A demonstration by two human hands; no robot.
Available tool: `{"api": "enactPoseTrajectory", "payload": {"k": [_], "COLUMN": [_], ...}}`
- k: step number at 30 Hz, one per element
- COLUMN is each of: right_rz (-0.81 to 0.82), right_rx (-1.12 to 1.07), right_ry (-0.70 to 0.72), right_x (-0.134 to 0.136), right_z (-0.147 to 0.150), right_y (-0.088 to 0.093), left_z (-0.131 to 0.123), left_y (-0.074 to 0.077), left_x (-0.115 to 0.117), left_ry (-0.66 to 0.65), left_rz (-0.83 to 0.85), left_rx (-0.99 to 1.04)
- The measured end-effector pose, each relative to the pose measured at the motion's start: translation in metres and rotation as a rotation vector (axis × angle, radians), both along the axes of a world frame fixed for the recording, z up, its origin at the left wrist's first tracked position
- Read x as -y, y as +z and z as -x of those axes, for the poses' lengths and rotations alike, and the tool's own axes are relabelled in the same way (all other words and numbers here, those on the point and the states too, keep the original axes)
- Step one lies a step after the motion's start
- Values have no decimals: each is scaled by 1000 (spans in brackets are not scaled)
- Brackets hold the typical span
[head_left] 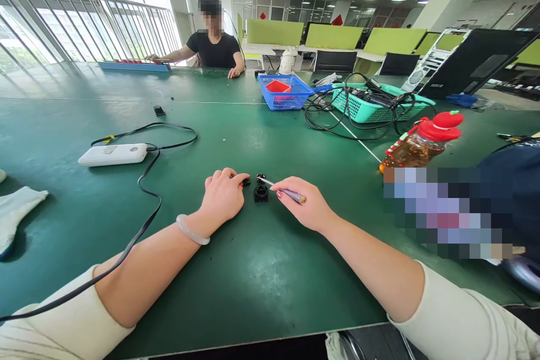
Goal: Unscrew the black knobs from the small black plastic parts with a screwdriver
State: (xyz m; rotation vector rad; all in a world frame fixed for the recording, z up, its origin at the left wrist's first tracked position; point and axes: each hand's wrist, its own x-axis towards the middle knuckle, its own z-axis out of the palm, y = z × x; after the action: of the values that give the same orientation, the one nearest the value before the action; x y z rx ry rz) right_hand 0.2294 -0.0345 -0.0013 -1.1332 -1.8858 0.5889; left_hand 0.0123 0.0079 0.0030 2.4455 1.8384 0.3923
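Observation:
My right hand [300,202] grips a slim screwdriver [292,195] with a purplish handle. Its thin metal tip reaches left to a small black part [260,178] on the green table. Directly below that part, nearer to me, lies another small black piece [261,194] with a round opening. My left hand [223,194] rests on the table just left of these pieces, fingers curled. A small dark piece [246,182] is pinched at its fingertips; its exact kind cannot be made out. A pale bangle circles the left wrist.
A white power strip [113,154] lies left, its black cable crossing over my left forearm. Beyond are a blue basket [284,95], a teal basket [363,112] with cables and a red-lidded bottle [426,138]. A person [215,48] sits across the green table [261,292].

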Motion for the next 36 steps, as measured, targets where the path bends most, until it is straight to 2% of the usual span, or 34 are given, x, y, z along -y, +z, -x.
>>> {"api": "enactPoseTrajectory", "payload": {"k": [4,7,11,14,16,25,36], "right_rz": [-7,-37,-132,-133,-98,92,28], "right_rx": [66,34,-85,-94,-90,-133,-200], "right_ry": [40,37,-69,-138,-143,-150,-186], "right_x": [1,2,5,3,0,-8,-9], "right_z": [0,-1,-3,-3,-3,-6,-9], "right_y": [1,3,7,7,5,-4,-2], "left_z": [0,1,1,0,-1,-2,-3], "left_y": [-1,-5,-7,-7,-6,-2,-1], "left_x": [0,-4,-4,0,3,4,6], "left_ry": [8,-45,-261,-438,-495,-498,-598], "left_rz": [-36,-50,0,38,48,60,57], "left_rx": [20,102,231,212,166,197,172]}}
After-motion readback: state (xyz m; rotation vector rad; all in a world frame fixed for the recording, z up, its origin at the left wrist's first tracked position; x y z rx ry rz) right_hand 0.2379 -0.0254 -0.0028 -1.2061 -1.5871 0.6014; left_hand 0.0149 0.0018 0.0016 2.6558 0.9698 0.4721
